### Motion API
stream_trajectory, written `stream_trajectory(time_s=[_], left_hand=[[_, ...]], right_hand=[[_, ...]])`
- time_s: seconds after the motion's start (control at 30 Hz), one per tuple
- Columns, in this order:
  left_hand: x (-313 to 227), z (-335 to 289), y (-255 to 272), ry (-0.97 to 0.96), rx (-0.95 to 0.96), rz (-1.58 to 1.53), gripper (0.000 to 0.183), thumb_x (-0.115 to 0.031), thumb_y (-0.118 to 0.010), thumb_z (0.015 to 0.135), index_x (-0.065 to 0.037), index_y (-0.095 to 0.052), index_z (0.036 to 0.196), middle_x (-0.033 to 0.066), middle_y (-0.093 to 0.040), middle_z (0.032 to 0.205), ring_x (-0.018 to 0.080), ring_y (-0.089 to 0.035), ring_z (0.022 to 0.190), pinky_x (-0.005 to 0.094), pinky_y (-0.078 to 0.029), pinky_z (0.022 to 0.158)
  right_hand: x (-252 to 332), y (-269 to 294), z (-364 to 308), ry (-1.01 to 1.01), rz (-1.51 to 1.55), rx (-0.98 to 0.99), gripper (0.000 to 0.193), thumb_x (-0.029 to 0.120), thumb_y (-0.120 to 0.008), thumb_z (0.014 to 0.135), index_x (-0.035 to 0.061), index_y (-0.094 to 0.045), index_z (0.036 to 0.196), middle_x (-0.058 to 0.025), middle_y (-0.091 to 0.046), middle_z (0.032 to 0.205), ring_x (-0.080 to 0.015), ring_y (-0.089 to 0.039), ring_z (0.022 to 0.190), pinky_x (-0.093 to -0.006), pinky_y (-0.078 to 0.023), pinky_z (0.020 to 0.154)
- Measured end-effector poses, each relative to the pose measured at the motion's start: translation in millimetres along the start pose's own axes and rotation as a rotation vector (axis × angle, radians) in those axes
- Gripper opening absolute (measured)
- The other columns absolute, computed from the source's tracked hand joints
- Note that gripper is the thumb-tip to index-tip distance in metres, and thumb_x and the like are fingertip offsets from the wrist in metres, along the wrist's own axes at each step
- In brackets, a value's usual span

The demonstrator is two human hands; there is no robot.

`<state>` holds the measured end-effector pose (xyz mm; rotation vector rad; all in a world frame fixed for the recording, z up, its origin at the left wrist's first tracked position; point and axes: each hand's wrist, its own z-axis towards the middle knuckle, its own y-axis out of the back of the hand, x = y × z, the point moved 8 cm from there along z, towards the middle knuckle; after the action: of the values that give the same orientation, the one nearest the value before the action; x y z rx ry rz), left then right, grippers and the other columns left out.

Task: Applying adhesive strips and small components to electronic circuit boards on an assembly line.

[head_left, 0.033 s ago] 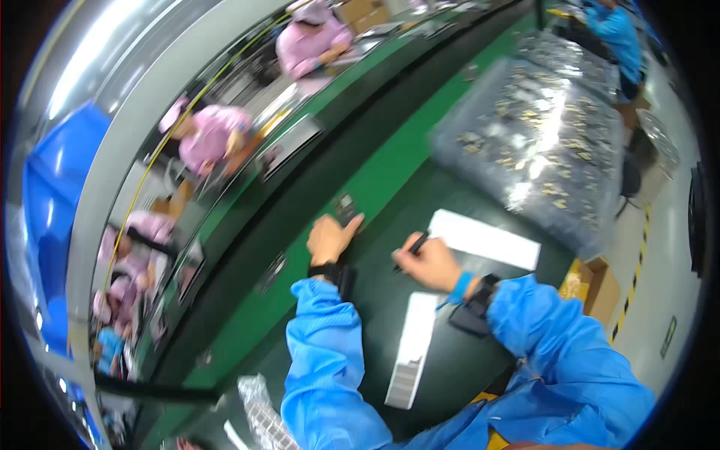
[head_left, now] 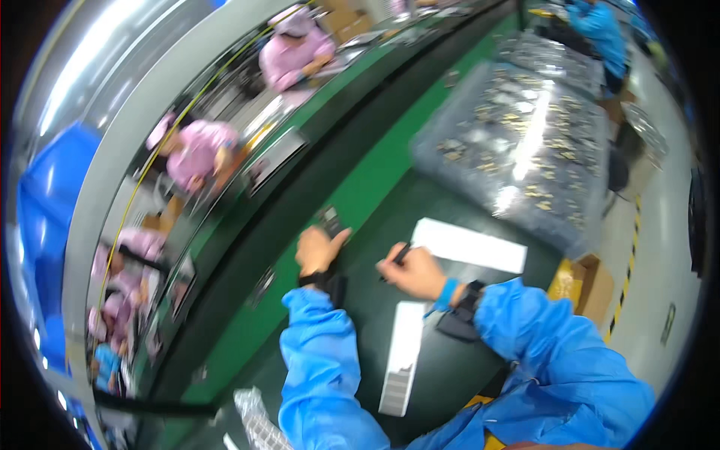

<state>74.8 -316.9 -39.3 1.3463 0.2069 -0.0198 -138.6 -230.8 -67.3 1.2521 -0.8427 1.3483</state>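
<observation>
Clamped on a black pen [head_left: 405, 253] with the right grip [head_left: 417, 271], with thumb and fingers drawn together around it, just beside a long white strip [head_left: 471, 246] lying flat on the dark green table [head_left: 360, 289]. Set with the left grip [head_left: 316, 250] at the near end of a small dark device [head_left: 330, 219], on the brighter green band [head_left: 371, 187] along the table, with thumb stretched rightward; too blurred there to tell whether closed on it or merely touching. Below the right grip, a second white strip [head_left: 403, 352], marked grey at its near end. Farther up, glossy grey plastic sheeting [head_left: 429, 146] dotted with small gold-coloured parts [head_left: 544, 206]. Beside the table's right edge, a cardboard box [head_left: 596, 291]; beyond it, pale floor [head_left: 649, 247] crossed by yellow-and-black tape [head_left: 624, 277]. Across the way, people in pink [head_left: 204, 150]; at upper right, a person in blue [head_left: 596, 30].
</observation>
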Motion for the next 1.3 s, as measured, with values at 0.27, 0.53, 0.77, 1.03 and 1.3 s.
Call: stream_trajectory(time_s=[0.27,0.53,0.77,1.03,1.3], left_hand=[[37,-2,0,0.072,-0.027,-0.532,0.030,-0.010,-0.078,0.069,0.002,-0.054,0.083,0.0122,-0.062,0.076,0.0187,-0.062,0.069,0.0334,-0.050,0.066],[-2,-155,87,-0.040,0.060,-0.792,0.022,-0.006,-0.074,0.078,0.001,-0.060,0.094,0.0023,-0.056,0.081,0.0115,-0.050,0.069,0.0259,-0.046,0.063],[-19,-212,80,-0.367,-0.048,-0.336,0.029,-0.014,-0.074,0.076,0.001,-0.062,0.099,0.0166,-0.061,0.095,0.0328,-0.057,0.087,0.0407,-0.047,0.078],[-26,-243,211,-0.329,-0.428,-0.539,0.015,-0.003,-0.064,0.086,0.001,-0.064,0.100,0.0146,-0.064,0.097,0.0273,-0.061,0.084,0.0354,-0.050,0.076],[-17,-269,186,-0.230,-0.462,-0.692,0.015,-0.004,-0.063,0.086,0.001,-0.064,0.100,0.0147,-0.064,0.098,0.0275,-0.061,0.084,0.0359,-0.050,0.077]], right_hand=[[7,-5,-7,0.098,-0.162,-0.008,0.031,0.034,-0.060,0.084,0.0054,-0.061,0.072,-0.0155,-0.061,0.061,-0.0366,-0.062,0.063,-0.0456,-0.048,0.061],[6,8,-9,0.046,-0.151,-0.085,0.033,0.032,-0.060,0.085,0.0037,-0.060,0.068,-0.0116,-0.060,0.056,-0.0324,-0.061,0.058,-0.0420,-0.048,0.059],[9,22,-7,0.048,-0.118,-0.193,0.027,0.029,-0.062,0.086,0.0033,-0.061,0.081,-0.0120,-0.064,0.064,-0.0298,-0.064,0.062,-0.0392,-0.049,0.060],[1,17,-1,0.027,-0.153,-0.130,0.023,0.025,-0.064,0.088,0.0024,-0.061,0.082,-0.0046,-0.065,0.063,-0.0126,-0.062,0.055,-0.0260,-0.047,0.053],[-3,9,-4,-0.030,-0.064,-0.075,0.024,0.024,-0.061,0.089,0.0013,-0.060,0.081,-0.0045,-0.063,0.061,-0.0120,-0.060,0.052,-0.0266,-0.047,0.051]])
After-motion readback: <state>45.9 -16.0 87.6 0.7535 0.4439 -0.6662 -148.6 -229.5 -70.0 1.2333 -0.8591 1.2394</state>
